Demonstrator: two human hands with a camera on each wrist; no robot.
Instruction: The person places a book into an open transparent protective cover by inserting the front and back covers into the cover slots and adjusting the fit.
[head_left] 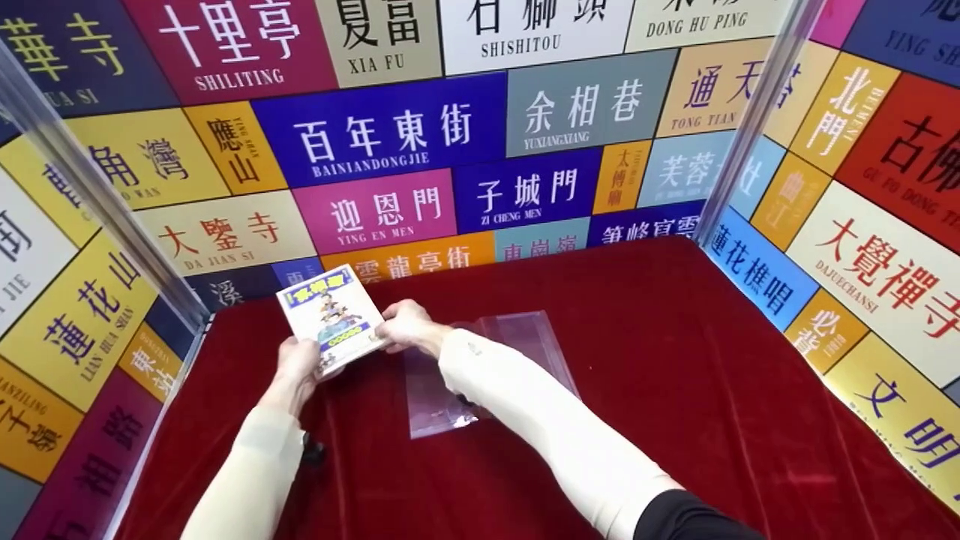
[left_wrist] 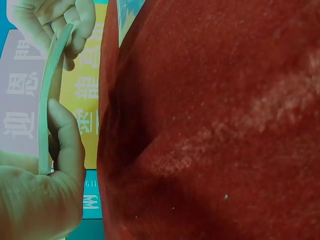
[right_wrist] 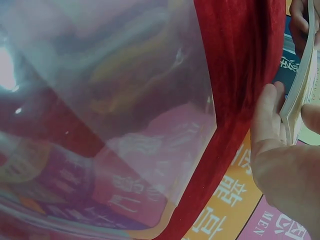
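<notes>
"Toward the far left of the red cloth [head_left: 675, 360], what is that being held up?"

"A thin book [head_left: 334, 319], tilted, its front cover turned up toward the head camera."

"How does it look?"

"Mostly white. A blue band runs along the far end of the cover with large yellow characters on it. Small cartoon figures cluster in the middle, and nearer than those comes a yellow line of print, too small for me to read. Edge-on, in the left wrist view, it bows gently and its pages show as a pale strip."

"And the hands?"

"Both are clamped on it. The left hand [head_left: 296, 367] grips the near left corner, while the right hand [head_left: 409, 326] pinches the right edge, toward its near end."

"What lies about it?"

"To the right, a clear plastic sheet [head_left: 525, 337] rests on the cloth, shiny in places, with the pale-sleeved right forearm [head_left: 525, 390] passing above it. Past the cloth's far edge rise coloured sign panels [head_left: 382, 131] bearing Chinese characters."
</notes>
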